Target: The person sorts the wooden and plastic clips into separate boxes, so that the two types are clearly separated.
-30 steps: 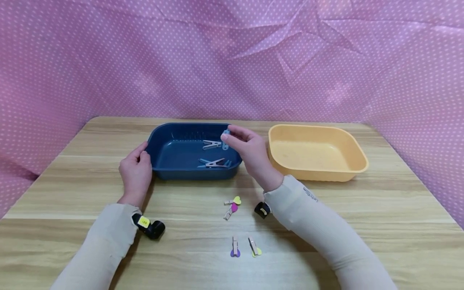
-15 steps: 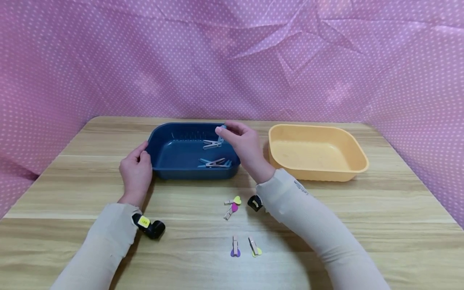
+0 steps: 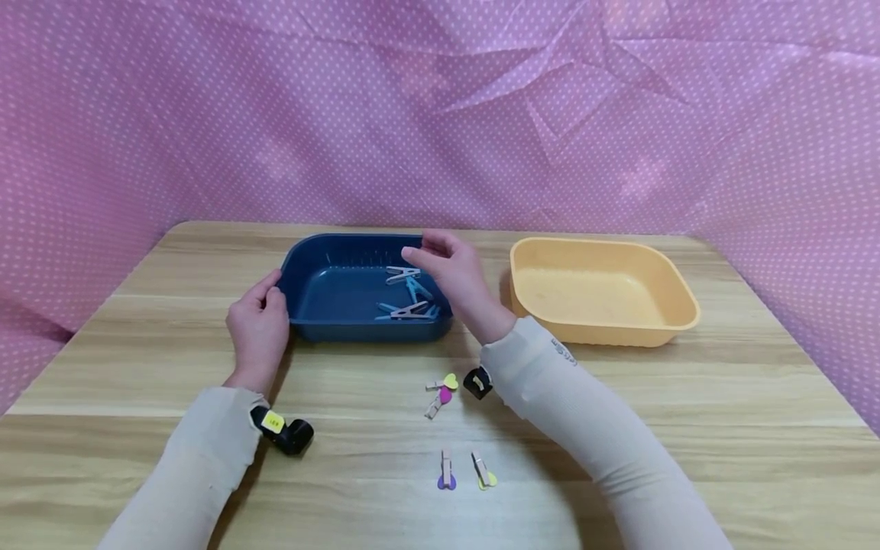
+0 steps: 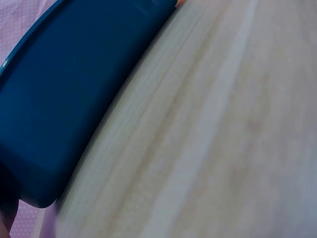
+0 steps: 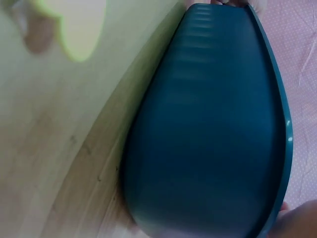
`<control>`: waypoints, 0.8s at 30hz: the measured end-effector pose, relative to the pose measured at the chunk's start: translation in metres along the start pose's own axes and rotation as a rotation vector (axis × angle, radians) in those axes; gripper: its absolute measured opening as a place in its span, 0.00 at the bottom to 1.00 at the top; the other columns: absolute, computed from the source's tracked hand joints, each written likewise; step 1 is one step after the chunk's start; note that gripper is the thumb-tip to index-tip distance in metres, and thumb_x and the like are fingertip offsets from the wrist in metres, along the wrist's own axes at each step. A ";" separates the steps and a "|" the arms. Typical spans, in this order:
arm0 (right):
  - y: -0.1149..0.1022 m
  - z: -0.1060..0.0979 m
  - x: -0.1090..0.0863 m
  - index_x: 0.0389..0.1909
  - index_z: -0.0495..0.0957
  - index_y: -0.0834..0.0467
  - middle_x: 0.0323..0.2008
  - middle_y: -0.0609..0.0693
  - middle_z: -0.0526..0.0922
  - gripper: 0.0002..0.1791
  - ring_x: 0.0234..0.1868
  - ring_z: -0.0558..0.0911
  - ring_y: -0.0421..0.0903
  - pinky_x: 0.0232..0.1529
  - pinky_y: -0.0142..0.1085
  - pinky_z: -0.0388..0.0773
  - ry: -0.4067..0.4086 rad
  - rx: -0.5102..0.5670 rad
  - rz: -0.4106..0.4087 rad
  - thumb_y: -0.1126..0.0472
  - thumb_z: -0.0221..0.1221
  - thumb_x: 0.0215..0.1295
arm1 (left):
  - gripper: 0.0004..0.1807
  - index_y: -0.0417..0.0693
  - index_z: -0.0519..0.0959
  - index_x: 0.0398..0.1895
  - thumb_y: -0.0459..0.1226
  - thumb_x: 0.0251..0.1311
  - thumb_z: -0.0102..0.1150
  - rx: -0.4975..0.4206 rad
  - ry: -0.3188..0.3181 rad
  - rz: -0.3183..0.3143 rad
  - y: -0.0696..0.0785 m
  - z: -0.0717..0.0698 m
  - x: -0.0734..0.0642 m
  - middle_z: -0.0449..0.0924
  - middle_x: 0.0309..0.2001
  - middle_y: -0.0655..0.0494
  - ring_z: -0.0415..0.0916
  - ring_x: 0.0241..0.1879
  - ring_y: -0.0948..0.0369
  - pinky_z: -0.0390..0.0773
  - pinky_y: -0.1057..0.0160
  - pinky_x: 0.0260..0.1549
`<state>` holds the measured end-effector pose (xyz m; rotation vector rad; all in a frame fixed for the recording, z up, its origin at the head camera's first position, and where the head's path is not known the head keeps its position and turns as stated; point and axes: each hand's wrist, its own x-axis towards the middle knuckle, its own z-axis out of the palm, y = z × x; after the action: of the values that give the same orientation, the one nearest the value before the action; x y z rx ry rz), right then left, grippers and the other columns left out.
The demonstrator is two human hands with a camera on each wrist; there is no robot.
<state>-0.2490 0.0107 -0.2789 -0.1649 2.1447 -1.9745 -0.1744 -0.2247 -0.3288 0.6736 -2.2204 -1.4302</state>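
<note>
My left hand (image 3: 260, 332) grips the left rim of a dark blue plastic basin (image 3: 364, 331). Over the basin's right end is my right hand (image 3: 462, 281), thumb and fingers apart with nothing between them. Inside, below those fingers, a light blue clothespin (image 3: 415, 289) lies between a pale clothespin (image 3: 402, 273) at the back and a pinkish clothespin (image 3: 410, 311) near the front wall, among further blue ones. In the right wrist view the basin's outer wall (image 5: 198, 124) fills the middle, with part of the right hand (image 5: 297, 220) at its rim.
A yellow basin (image 3: 605, 334) stands to the right on the wooden table (image 3: 357, 473). In front lie small wooden pegs with hearts: a yellow one (image 3: 450, 382), a magenta one (image 3: 445, 396), a purple one (image 3: 447, 483) and another yellow one (image 3: 488, 480). Pink dotted cloth (image 3: 440, 114) hangs behind.
My right hand has moved slightly left and let go of the light blue clothespin, which now lies in the blue basin. The left hand has stayed at the rim.
</note>
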 end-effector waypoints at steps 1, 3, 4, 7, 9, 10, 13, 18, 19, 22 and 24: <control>0.000 -0.001 0.000 0.58 0.71 0.56 0.54 0.51 0.75 0.27 0.55 0.73 0.45 0.59 0.37 0.71 0.001 0.004 -0.002 0.54 0.63 0.57 | 0.21 0.54 0.72 0.60 0.42 0.68 0.38 0.000 -0.001 0.002 0.000 0.000 0.000 0.67 0.63 0.60 0.61 0.63 0.68 0.63 0.62 0.62; 0.000 -0.004 -0.001 0.57 0.72 0.56 0.54 0.50 0.75 0.26 0.55 0.73 0.45 0.59 0.37 0.71 0.004 0.009 -0.004 0.55 0.63 0.58 | 0.21 0.53 0.72 0.60 0.42 0.68 0.38 -0.001 -0.001 0.008 0.001 0.001 0.000 0.68 0.63 0.59 0.61 0.63 0.68 0.63 0.62 0.62; 0.000 -0.005 -0.001 0.57 0.72 0.55 0.54 0.51 0.75 0.26 0.55 0.73 0.45 0.59 0.37 0.71 0.006 0.010 -0.002 0.54 0.63 0.58 | 0.21 0.53 0.72 0.60 0.42 0.68 0.38 -0.001 0.000 0.011 0.001 0.001 0.000 0.68 0.63 0.59 0.61 0.63 0.68 0.63 0.62 0.62; -0.001 -0.008 -0.003 0.57 0.72 0.55 0.55 0.52 0.74 0.25 0.55 0.73 0.45 0.59 0.38 0.70 0.014 0.013 0.002 0.54 0.62 0.58 | 0.21 0.53 0.73 0.60 0.41 0.68 0.38 0.000 0.002 0.015 0.001 0.002 0.000 0.68 0.62 0.59 0.62 0.63 0.68 0.63 0.62 0.62; -0.003 -0.010 -0.003 0.56 0.73 0.55 0.55 0.52 0.75 0.25 0.55 0.73 0.45 0.59 0.38 0.70 0.024 0.015 0.005 0.54 0.62 0.58 | 0.21 0.53 0.73 0.60 0.41 0.68 0.38 0.004 0.003 0.014 0.002 0.003 0.000 0.68 0.62 0.60 0.62 0.63 0.68 0.66 0.64 0.60; -0.003 -0.011 -0.004 0.56 0.73 0.55 0.54 0.51 0.75 0.25 0.55 0.73 0.45 0.59 0.38 0.70 0.029 0.016 0.006 0.54 0.62 0.58 | 0.21 0.53 0.73 0.60 0.41 0.68 0.38 0.006 0.004 0.013 0.002 0.002 0.000 0.68 0.62 0.60 0.61 0.63 0.68 0.66 0.64 0.60; -0.005 -0.013 -0.005 0.55 0.74 0.56 0.52 0.50 0.76 0.24 0.54 0.73 0.45 0.59 0.37 0.70 0.038 0.019 0.006 0.54 0.62 0.58 | 0.21 0.54 0.72 0.60 0.42 0.68 0.37 0.014 0.004 0.008 0.003 0.001 0.000 0.67 0.63 0.60 0.61 0.63 0.68 0.68 0.64 0.59; -0.009 -0.020 -0.008 0.55 0.74 0.57 0.52 0.51 0.76 0.23 0.53 0.73 0.46 0.58 0.37 0.71 0.033 0.027 -0.021 0.55 0.61 0.59 | 0.21 0.54 0.72 0.60 0.42 0.68 0.37 0.019 0.000 0.004 0.003 0.000 0.001 0.67 0.63 0.60 0.61 0.63 0.68 0.65 0.61 0.61; -0.009 -0.022 -0.008 0.55 0.74 0.57 0.52 0.51 0.76 0.23 0.53 0.73 0.46 0.58 0.37 0.70 0.026 0.025 -0.027 0.54 0.61 0.60 | 0.21 0.54 0.72 0.60 0.42 0.68 0.38 0.021 0.000 0.004 0.002 0.000 0.001 0.67 0.63 0.60 0.61 0.63 0.67 0.64 0.61 0.62; -0.012 -0.032 -0.012 0.56 0.73 0.56 0.53 0.51 0.75 0.24 0.54 0.72 0.45 0.60 0.38 0.69 0.006 -0.007 -0.033 0.52 0.60 0.60 | 0.21 0.55 0.72 0.61 0.42 0.68 0.37 0.027 -0.006 -0.005 0.001 0.000 0.001 0.67 0.63 0.60 0.61 0.64 0.67 0.63 0.62 0.62; -0.014 -0.041 -0.016 0.57 0.72 0.56 0.54 0.50 0.75 0.24 0.56 0.72 0.45 0.61 0.40 0.68 -0.013 -0.041 -0.025 0.51 0.59 0.61 | 0.21 0.55 0.71 0.61 0.42 0.68 0.37 0.029 -0.013 -0.014 0.000 0.000 0.001 0.67 0.64 0.60 0.61 0.64 0.66 0.63 0.62 0.62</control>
<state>-0.2442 0.0527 -0.2608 -0.2120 2.1861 -1.9390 -0.1751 -0.2256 -0.3286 0.6929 -2.2542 -1.4159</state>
